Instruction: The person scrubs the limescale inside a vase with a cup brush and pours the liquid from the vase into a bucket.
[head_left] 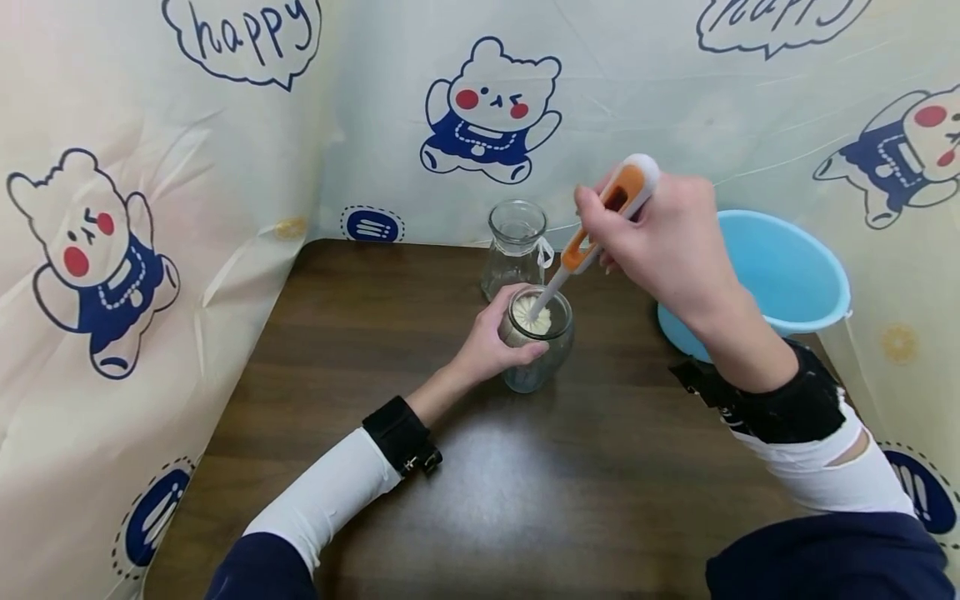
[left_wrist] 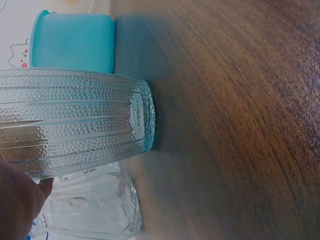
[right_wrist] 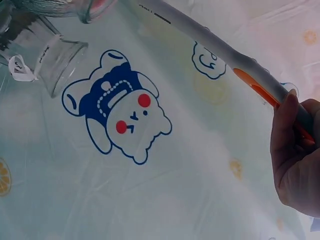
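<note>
Near the far edge of the dark brown wooden desk (head_left: 480, 517), the left hand (head_left: 491, 340) curls round a clear, ribbed glass jar (head_left: 557, 352), probably to steady it; whether its base touches wood is hard to tell. The right hand (head_left: 667, 246) grips a long-handled orange-and-white plastic tool (head_left: 634, 185), slanted so its cream, pleated round head (head_left: 529, 315) sits inside the jar's mouth. Another clear glass jar (head_left: 498, 268) stands just behind, seemingly out of the way.
</note>
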